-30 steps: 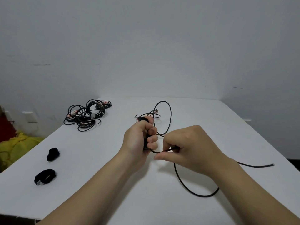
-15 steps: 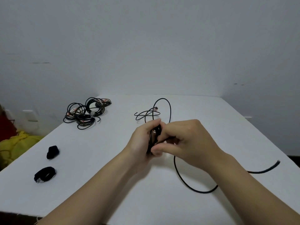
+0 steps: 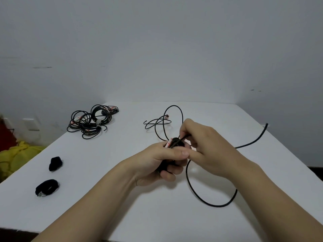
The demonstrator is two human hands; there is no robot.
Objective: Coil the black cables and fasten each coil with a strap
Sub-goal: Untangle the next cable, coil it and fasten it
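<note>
I judge this to be partway through the first cable, with no coil finished in my hands yet. My left hand point(image 3: 157, 159) has its grip closed round a small tight coil point(image 3: 175, 144), held just above the worktop point(image 3: 122, 198) near the middle. My right hand point(image 3: 209, 147) pinches a strand of the cable point(image 3: 215, 205) at the top of that coil, as if laying on another turn. A good deal remains to be wound. One long loop sags from the hands onto the worktop and runs out to the free end point(image 3: 265, 125) at the right edge, and more loose loops lie behind the hands, ending at a plug point(image 3: 167, 116). No strap is on this coil. The two dark straps point(image 3: 55, 164), as I take them to be, lie well apart from the hands near the left edge, untouched. At the back left sits a pile point(image 3: 90, 123) of other black cables in loose rings with pale tags, and I cannot tell whether any is fastened. So what is left is to finish winding, strap this coil, then turn to the pile.
</note>
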